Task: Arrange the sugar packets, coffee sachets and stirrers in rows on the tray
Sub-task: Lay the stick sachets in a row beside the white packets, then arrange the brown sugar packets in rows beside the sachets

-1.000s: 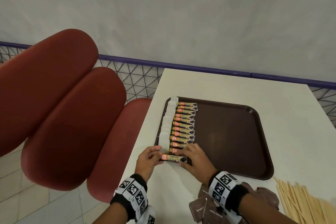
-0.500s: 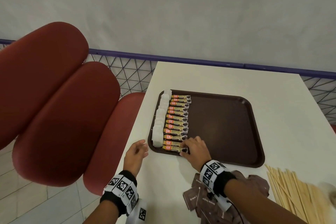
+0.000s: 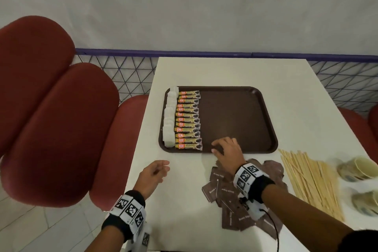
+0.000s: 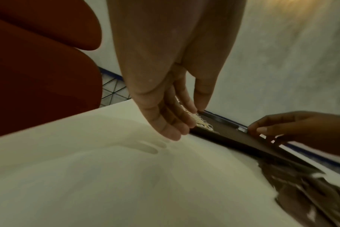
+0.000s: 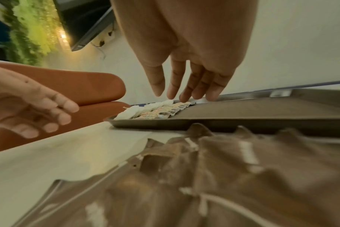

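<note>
- Already lined up along tray (image 3: 266,120) left edge: white sugar packets (image 3: 169,120), then coffee sachets (image 3: 187,120) beside them, probably to leave the bare floor for further rows.
- Hovered over tray's near rim: right hand (image 3: 227,149), fingers loosely spread, holding nothing.
- Hung above table (image 3: 184,200), left hand (image 3: 153,174) relaxed, empty.
- Lay off-tray: brown packets (image 3: 231,200) and stirrers (image 3: 311,182).
- Showed stirrers only from head; showed empty fingers (image 5: 186,92) clearly only from wrist views.

White table (image 3: 235,71): tray (image 3: 268,120), brown packets (image 3: 216,188), stirrers (image 3: 313,182).
</note>
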The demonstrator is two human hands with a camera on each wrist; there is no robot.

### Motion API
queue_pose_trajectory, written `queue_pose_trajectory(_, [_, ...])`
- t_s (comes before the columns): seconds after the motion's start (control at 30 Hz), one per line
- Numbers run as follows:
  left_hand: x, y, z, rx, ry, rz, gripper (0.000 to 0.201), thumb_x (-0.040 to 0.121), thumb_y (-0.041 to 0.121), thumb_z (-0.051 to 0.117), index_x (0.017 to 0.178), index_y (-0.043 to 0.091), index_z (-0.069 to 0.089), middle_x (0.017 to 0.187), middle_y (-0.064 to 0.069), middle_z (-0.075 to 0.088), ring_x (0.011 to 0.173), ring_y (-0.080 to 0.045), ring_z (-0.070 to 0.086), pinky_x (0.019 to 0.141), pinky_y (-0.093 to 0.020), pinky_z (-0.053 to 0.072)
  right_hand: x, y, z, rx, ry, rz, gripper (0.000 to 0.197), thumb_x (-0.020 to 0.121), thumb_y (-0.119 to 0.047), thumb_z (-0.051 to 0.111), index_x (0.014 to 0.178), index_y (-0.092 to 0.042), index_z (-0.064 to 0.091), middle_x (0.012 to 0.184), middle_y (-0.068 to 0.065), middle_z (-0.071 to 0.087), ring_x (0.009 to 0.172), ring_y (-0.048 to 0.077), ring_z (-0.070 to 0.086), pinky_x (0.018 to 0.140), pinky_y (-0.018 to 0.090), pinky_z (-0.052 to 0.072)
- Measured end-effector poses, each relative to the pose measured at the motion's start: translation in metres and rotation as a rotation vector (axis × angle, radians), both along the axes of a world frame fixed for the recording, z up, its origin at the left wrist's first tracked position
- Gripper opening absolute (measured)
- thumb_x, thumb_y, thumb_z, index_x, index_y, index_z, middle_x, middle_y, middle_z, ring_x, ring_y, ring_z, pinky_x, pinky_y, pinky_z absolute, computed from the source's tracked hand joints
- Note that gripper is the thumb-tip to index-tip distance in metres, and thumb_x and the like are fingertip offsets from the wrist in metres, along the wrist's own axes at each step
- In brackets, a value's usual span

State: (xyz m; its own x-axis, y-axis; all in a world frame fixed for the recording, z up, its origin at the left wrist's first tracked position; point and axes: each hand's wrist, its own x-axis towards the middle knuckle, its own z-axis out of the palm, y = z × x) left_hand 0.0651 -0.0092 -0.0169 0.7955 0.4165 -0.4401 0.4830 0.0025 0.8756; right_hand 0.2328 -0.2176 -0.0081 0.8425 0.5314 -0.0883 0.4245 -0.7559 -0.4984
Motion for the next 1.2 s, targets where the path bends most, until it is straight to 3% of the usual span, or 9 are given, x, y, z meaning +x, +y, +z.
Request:
queue_pose_trajectory(0.13, [-0.006,-0.007,0.003,0.101,0.098,-0.267,0.018,0.093,0.013,0.055,0.099,0.029,0.060,0.104,-0.005,0.062,0.089,-0.014,0.058,0.065,-0.017,0.045,-0.008,-0.036,0.005,-0.062,0.033,-0.130,0.028,0.088,-0.028,0.056,0.115,-0.022,0.059,0.120,0.002,0.054,0.112,0.024,0.043,0.095,0.032,0.035])
queue_pose_trajectory(0.27, [-0.001,-0.022,0.007,0.165,0.162,-0.451,0.022,0.091,0.010,0.056,0.110,0.021,0.055,0.105,-0.003,0.054,0.081,-0.013,0.052,0.057,-0.012,0.041,-0.020,-0.068,0.012,-0.184,0.102,-0.214,0.037,0.084,-0.035,0.059,0.119,-0.024,0.057,0.128,0.005,0.047,0.121,0.028,0.038,0.101,0.036,0.033])
queue_pose_trajectory(0.4, [0.013,-0.040,0.007,0.296,0.242,-0.568,0.048,0.087,0.019,0.064,0.131,0.019,0.045,0.115,-0.002,0.047,0.087,-0.014,0.049,0.063,-0.016,0.042,-0.025,-0.089,0.025,-0.365,0.161,-0.229,0.060,0.079,-0.048,0.062,0.132,-0.028,0.042,0.140,0.005,0.034,0.128,0.030,0.030,0.108,0.043,0.030])
queue_pose_trajectory(0.57, [0.032,-0.071,0.001,0.416,0.266,-0.642,0.077,0.080,0.026,0.072,0.142,0.017,0.029,0.136,-0.012,0.037,0.118,-0.025,0.049,0.100,-0.035,0.043,-0.014,-0.110,0.029,-0.445,0.333,-0.215,0.096,0.068,-0.048,0.074,0.144,-0.029,0.018,0.149,0.011,0.018,0.135,0.036,0.019,0.112,0.047,0.024])
queue_pose_trajectory(0.7, [0.052,-0.097,-0.002,0.459,0.293,-0.668,0.100,0.070,0.031,0.080,0.147,0.017,0.018,0.142,-0.014,0.029,0.131,-0.030,0.037,0.108,-0.042,0.035,-0.008,-0.117,0.022,-0.442,0.359,-0.171,0.103,0.067,-0.048,0.074,0.146,-0.025,0.011,0.147,0.014,0.019,0.136,0.037,0.018,0.113,0.043,0.019])
queue_pose_trajectory(0.83, [0.066,-0.119,-0.001,0.524,0.311,-0.703,0.115,0.061,0.035,0.085,0.149,0.016,0.012,0.143,-0.013,0.024,0.134,-0.032,0.030,0.109,-0.042,0.033,-0.009,-0.117,0.017,-0.524,0.286,-0.044,0.104,0.064,-0.047,0.076,0.145,-0.023,0.015,0.144,0.010,0.025,0.133,0.035,0.022,0.111,0.045,0.025])
queue_pose_trajectory(0.97, [0.076,-0.137,-0.001,0.587,0.292,-0.718,0.117,0.057,0.027,0.086,0.148,0.023,0.011,0.137,-0.011,0.027,0.127,-0.033,0.036,0.105,-0.042,0.038,-0.007,-0.114,0.011,-0.525,0.146,0.065,0.093,0.070,-0.045,0.072,0.143,-0.020,0.020,0.140,0.011,0.032,0.126,0.035,0.032,0.106,0.043,0.030])
queue_pose_trajectory(1.07, [0.081,-0.142,-0.003,0.593,0.315,-0.688,0.108,0.060,0.023,0.084,0.146,0.018,0.018,0.135,-0.012,0.029,0.124,-0.031,0.039,0.105,-0.039,0.039,-0.001,-0.115,0.006,-0.458,0.148,0.167,0.089,0.072,-0.039,0.070,0.144,-0.018,0.020,0.139,0.011,0.033,0.123,0.034,0.032,0.105,0.041,0.030])
queue_pose_trajectory(1.2, [0.082,-0.140,-0.004,0.620,0.318,-0.633,0.084,0.068,0.020,0.079,0.139,0.014,0.033,0.134,-0.012,0.029,0.124,-0.030,0.037,0.104,-0.034,0.037,0.011,-0.118,0.007,-0.492,0.105,0.231,0.097,0.068,-0.054,0.070,0.144,-0.021,0.020,0.140,0.007,0.033,0.129,0.030,0.028,0.110,0.045,0.020])
